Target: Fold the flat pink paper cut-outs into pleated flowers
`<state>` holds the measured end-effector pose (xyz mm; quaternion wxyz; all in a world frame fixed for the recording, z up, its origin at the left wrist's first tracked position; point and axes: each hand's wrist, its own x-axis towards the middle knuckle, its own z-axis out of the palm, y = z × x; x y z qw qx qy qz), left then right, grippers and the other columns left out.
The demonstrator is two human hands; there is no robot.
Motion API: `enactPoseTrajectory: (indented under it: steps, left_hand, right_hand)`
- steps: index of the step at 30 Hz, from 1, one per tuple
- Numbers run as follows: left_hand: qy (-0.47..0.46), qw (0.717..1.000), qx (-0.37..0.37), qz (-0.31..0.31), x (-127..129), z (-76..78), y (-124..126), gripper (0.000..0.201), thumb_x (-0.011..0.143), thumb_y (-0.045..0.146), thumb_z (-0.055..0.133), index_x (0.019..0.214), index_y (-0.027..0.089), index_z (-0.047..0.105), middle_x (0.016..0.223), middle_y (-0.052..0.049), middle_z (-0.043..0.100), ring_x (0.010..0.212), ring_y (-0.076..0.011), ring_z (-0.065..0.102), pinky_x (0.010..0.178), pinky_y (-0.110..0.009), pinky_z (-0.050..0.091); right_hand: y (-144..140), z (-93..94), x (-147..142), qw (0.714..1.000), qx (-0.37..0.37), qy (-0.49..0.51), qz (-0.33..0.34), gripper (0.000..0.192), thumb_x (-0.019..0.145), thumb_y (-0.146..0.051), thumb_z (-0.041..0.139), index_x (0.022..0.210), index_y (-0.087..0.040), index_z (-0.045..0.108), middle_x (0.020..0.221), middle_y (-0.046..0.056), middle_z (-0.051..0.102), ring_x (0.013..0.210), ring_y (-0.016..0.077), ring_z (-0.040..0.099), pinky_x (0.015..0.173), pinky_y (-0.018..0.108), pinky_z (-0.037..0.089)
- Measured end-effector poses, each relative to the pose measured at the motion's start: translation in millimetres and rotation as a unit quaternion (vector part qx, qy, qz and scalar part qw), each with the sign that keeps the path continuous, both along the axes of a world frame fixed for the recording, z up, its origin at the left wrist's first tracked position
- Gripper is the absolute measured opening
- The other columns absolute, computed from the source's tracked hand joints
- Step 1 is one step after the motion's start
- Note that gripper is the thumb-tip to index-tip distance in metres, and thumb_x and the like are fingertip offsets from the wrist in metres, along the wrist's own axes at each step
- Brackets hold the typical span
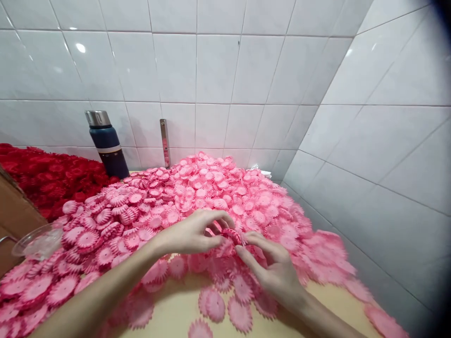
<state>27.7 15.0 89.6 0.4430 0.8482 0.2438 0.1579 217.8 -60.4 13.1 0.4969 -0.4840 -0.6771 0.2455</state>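
Observation:
Between my two hands is a pink fabric flower piece point(232, 235) with a pleated, darker edge. My left hand point(202, 232) grips its left side, thumb below and fingers curled above. From the right, my right hand point(269, 263) pinches the same piece between thumb and fingers; some fingertips are hidden by it. Beneath and behind both hands spreads a large heap of pink scalloped flower pieces point(211, 183). A few loose round pink pieces point(214, 305) lie flat on the pale yellow tabletop point(172, 305) below my hands.
A dark blue bottle point(111, 145) with a steel cap stands at the back left. Near it a metal strip point(164, 143) leans against the tiled wall point(218, 70). Red flower pieces point(52, 180), a cardboard box point(16, 216) and a clear plastic container point(38, 241) are on the left.

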Motion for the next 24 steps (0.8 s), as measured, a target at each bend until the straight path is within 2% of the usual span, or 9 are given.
enactPoseTrajectory:
  steps: [3,6,11,14,17,19,22,24]
  left_hand:
    - [0.039,0.998,0.052,0.021,-5,0.5,3,0.030,0.079,0.006,0.051,0.105,0.019,0.059,0.103,-0.007,0.065,0.089,-0.0174,0.062,0.071,-0.029,0.053]
    - [0.104,0.985,0.130,0.055,-16,2.0,9,0.039,0.076,0.001,0.048,0.107,0.021,0.062,0.103,-0.006,0.067,0.092,-0.0191,0.061,0.077,-0.032,0.051]
    - [0.166,0.944,0.261,0.112,-26,3.5,18,0.025,0.083,0.009,0.045,0.095,0.016,0.066,0.095,-0.009,0.067,0.086,-0.0210,0.061,0.076,-0.032,0.048]
    - [0.165,0.943,0.270,0.104,-30,2.8,21,0.021,0.087,0.015,0.045,0.095,0.017,0.065,0.095,-0.008,0.066,0.086,-0.0204,0.061,0.075,-0.031,0.046]
    - [0.200,0.946,0.233,0.103,-34,0.1,24,0.019,0.085,0.021,0.052,0.101,0.019,0.063,0.098,-0.007,0.065,0.087,-0.0211,0.060,0.072,-0.029,0.045]
    - [0.223,0.948,0.205,0.093,-36,-1.8,26,0.024,0.079,0.024,0.060,0.103,0.020,0.062,0.091,-0.005,0.066,0.081,-0.0204,0.060,0.065,-0.027,0.044]
    - [0.226,0.951,0.197,0.066,-35,-1.8,27,0.024,0.074,0.013,0.058,0.095,0.021,0.064,0.080,-0.001,0.065,0.073,-0.0179,0.059,0.060,-0.025,0.042]
    - [0.221,0.951,0.205,0.064,-36,1.7,27,0.028,0.071,0.003,0.051,0.089,0.020,0.064,0.081,-0.002,0.064,0.075,-0.0176,0.059,0.063,-0.025,0.042]
  right_hand:
    - [1,2.3,2,0.999,-0.017,0.012,-0.025,0.019,0.087,-0.031,0.057,0.083,-0.017,0.068,0.080,0.006,0.069,0.075,0.0204,0.066,0.070,0.031,0.054]
    - [3,3.7,4,0.997,-0.021,0.021,-0.064,0.024,0.087,-0.035,0.057,0.086,-0.015,0.071,0.083,0.007,0.072,0.077,0.0215,0.067,0.071,0.031,0.055]
    - [4,4.8,6,0.996,-0.024,0.019,-0.078,0.026,0.086,-0.036,0.057,0.086,-0.015,0.072,0.084,0.008,0.073,0.078,0.0225,0.068,0.071,0.032,0.056]
    - [5,2.5,6,0.997,-0.021,0.023,-0.073,0.025,0.086,-0.035,0.058,0.087,-0.015,0.072,0.083,0.008,0.073,0.077,0.0219,0.068,0.071,0.031,0.057]
    - [6,-3.2,7,0.996,-0.010,0.031,-0.087,0.024,0.084,-0.034,0.060,0.090,-0.015,0.073,0.086,0.009,0.074,0.079,0.0227,0.069,0.073,0.033,0.057]
    - [7,-7.0,9,0.995,-0.006,0.030,-0.094,0.024,0.084,-0.034,0.060,0.090,-0.015,0.074,0.089,0.009,0.074,0.080,0.0231,0.069,0.073,0.033,0.057]
    - [8,-10.2,11,0.995,-0.006,0.023,-0.093,0.024,0.084,-0.034,0.061,0.090,-0.015,0.074,0.090,0.009,0.074,0.081,0.0229,0.069,0.072,0.033,0.057]
    - [7,-10.6,12,0.995,-0.006,0.022,-0.094,0.024,0.084,-0.035,0.061,0.090,-0.015,0.073,0.089,0.008,0.073,0.081,0.0226,0.068,0.072,0.032,0.057]
